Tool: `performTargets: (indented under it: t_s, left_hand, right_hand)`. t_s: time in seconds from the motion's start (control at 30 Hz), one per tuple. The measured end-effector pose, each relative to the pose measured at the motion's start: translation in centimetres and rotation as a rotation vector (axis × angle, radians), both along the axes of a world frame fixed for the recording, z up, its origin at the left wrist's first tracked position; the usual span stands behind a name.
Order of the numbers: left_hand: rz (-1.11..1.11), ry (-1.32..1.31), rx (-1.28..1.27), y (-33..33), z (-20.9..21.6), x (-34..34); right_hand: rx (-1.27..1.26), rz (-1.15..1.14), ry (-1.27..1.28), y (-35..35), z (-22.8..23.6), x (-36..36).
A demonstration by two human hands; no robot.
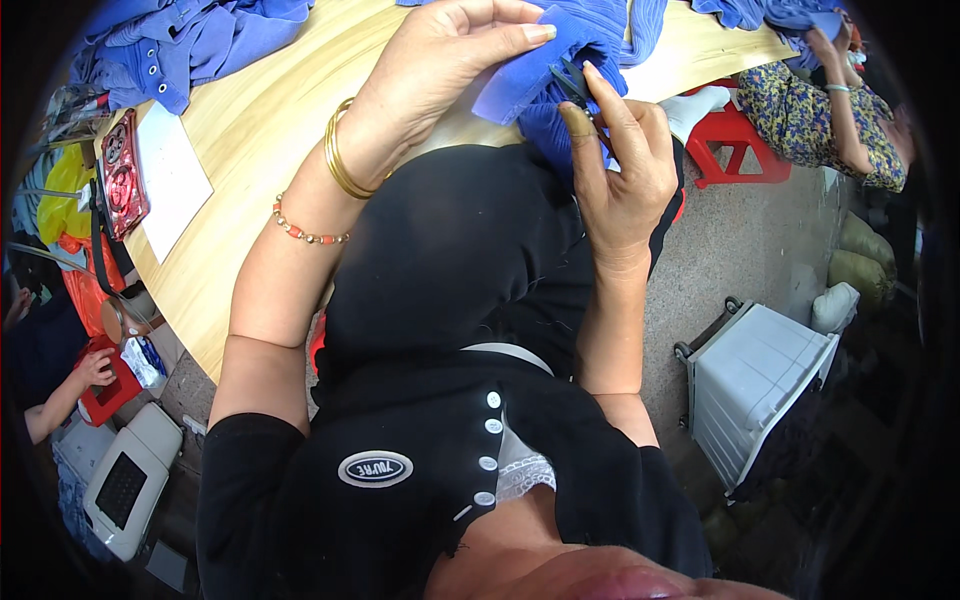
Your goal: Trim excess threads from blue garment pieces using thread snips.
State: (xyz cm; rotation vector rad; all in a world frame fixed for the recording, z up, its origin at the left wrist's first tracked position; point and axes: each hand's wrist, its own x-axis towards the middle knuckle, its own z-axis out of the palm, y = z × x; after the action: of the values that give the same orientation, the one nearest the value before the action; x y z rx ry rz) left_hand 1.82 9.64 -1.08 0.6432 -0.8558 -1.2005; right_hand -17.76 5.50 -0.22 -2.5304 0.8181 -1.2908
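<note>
At the table's front edge, my left hand (425,75) pinches the edge of a blue garment (545,55) between thumb and fingers. The garment's cloth is bunched toward the right and hangs partly over my lap. My right hand (628,150) grips a small pair of dark thread snips (568,82), thumb on one side and fingers on the other. The snips' pointed blades reach up against the cloth, just right of the pinched edge. Whether the blades are on a thread is too small to tell.
More blue garments (230,45) with metal eyelets lie on the wooden table (215,265) at the far left, near white paper (172,185) and a red patterned pouch (122,175). Rightward are a red stool (735,150), a co-worker's arm (848,120) and a grey wheeled crate (765,350).
</note>
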Motion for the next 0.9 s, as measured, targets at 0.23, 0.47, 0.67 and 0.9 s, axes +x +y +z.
performTargets:
  t_s: [0.23,0.47,0.67,0.9]
  left_hand:
    - [0.046,0.072,0.328,0.7,1.4,-0.4]
    - [0.057,0.079,0.326,0.7,1.4,-0.4]
    - [0.0,0.136,0.333,0.7,1.3,-0.3]
    - [-0.001,0.117,0.332,0.8,1.5,-0.3]
  right_hand:
    - [-0.032,-0.047,0.036,0.3,0.3,0.2]
    - [-0.034,-0.035,0.013,0.3,0.0,0.5]
    - [-0.073,-0.041,0.009,0.4,-0.2,0.5]
    - [-0.052,-0.01,-0.003,0.4,-0.3,0.4]
